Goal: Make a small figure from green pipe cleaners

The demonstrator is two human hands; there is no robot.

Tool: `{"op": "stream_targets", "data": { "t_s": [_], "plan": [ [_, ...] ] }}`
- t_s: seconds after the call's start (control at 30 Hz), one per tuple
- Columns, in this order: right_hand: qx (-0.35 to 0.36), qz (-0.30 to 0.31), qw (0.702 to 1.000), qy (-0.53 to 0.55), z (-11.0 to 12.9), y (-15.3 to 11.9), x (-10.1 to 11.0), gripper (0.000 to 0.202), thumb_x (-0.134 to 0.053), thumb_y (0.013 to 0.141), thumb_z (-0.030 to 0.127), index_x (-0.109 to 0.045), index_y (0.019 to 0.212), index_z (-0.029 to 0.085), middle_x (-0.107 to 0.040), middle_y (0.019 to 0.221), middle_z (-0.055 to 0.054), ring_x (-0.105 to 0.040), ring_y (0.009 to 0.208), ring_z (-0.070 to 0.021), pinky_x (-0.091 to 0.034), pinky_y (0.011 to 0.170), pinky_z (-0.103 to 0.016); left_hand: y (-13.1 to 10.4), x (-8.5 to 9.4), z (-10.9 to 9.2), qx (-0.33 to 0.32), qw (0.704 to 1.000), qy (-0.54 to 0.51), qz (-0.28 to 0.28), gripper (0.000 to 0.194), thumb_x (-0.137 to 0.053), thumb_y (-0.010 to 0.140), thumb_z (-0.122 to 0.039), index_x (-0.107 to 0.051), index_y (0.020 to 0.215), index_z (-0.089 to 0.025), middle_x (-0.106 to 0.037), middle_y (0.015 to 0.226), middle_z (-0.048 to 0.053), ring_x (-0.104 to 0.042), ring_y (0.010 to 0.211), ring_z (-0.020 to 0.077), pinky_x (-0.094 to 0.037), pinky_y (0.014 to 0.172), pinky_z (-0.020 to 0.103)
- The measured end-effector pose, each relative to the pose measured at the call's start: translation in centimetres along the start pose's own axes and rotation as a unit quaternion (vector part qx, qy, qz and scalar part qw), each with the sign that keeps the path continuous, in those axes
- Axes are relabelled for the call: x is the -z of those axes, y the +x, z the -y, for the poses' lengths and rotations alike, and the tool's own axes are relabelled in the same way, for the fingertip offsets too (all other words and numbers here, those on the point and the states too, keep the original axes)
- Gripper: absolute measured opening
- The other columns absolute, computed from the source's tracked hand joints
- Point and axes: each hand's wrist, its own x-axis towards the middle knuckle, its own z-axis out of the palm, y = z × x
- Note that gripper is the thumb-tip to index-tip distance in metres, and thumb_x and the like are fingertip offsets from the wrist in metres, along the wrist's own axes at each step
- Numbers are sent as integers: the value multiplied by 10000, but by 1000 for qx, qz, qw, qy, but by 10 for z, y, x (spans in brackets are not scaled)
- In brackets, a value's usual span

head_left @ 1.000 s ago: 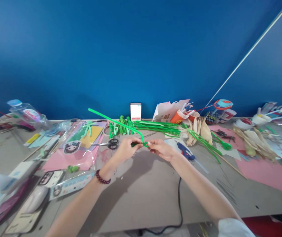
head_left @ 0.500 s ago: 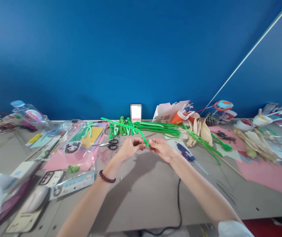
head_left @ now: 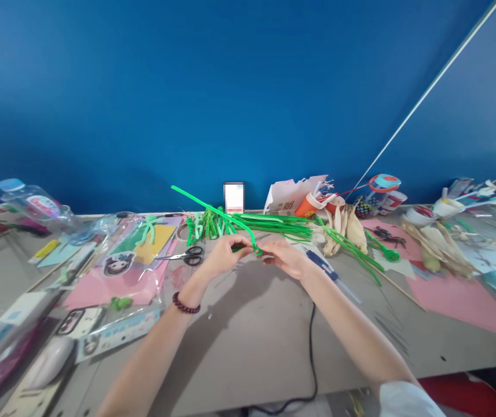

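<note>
Between my two hands is a bright green pipe cleaner (head_left: 213, 209), its near end coiled into a small knot and its long free end rising to the upper left. My left hand (head_left: 229, 253) pinches it just left of the knot. On the other side, my right hand (head_left: 283, 256) grips the coiled end with its fingertips, which partly hide it. Behind the hands lies a bundle of straight green pipe cleaners (head_left: 278, 226), with twisted green pipe cleaner pieces (head_left: 208, 225) to its left.
Black-handled scissors (head_left: 193, 255) lie left of my hands, near a plastic bag over pink paper (head_left: 95, 289). A blue glue gun (head_left: 321, 263) rests at the right, and a black cable (head_left: 313, 353) runs down the table. Paper cups (head_left: 309, 204) and dried husks (head_left: 354, 229) stand farther back.
The pipe cleaner's free end has swung higher. Both hands stay together at the knotted end, with the fingers slightly shifted. The whole view has moved a little, so the table appears farther left.
</note>
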Motion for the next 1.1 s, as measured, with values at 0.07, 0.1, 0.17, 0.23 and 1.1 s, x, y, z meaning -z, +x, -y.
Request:
{"op": "stream_targets", "data": {
  "t_s": [0.07, 0.1, 0.17, 0.23, 1.1],
  "plan": [
    [1, 8, 999, -34, -2, 2, 3, 274, -769, 583, 394, -720, 717, 160, -640, 745, -32, -534, 718, -129, -369, 632, -259, 0, 1, -1, -40, 998, 54, 3, 128, -602, 775, -262, -671, 743, -159, -682, 783, 55, -597, 747, 169, -450, 715, 278],
    [0, 18, 999, -48, -4, 4, 5, 267, -773, 582, 385, -720, 718, 163, -640, 740, -27, -528, 711, -123, -363, 633, -255, -1, 2, -1, -57, 996, 73, 3, 126, -587, 786, -253, -676, 759, -168, -687, 809, 60, -604, 771, 177, -454, 735, 286],
    [1, 33, 998, -56, -7, 6, 7, 249, -777, 586, 379, -714, 708, 172, -635, 727, -13, -510, 686, -110, -351, 636, -248, -3, 3, -1, -80, 992, 96, 3, 136, -566, 802, -243, -685, 781, -181, -694, 836, 69, -612, 793, 188, -461, 751, 298],
    [8, 39, 998, -45, -10, 8, 7, 236, -770, 605, 385, -705, 700, 179, -624, 714, 1, -489, 664, -98, -336, 638, -244, -4, 3, 0, -85, 991, 101, 5, 141, -558, 808, -233, -691, 796, -188, -699, 845, 73, -620, 799, 192, -468, 753, 302],
    [101, 57, 992, 47, -11, 3, -10, 244, -774, 619, 367, -723, 807, 219, -610, 759, -13, -485, 714, -131, -359, 661, -282, -1, 1, 17, 109, 950, -292, 16, 223, -748, 645, -345, -658, 664, -143, -620, 630, 5, -568, 620, 104, -448, 657, 243]
  ]
}}
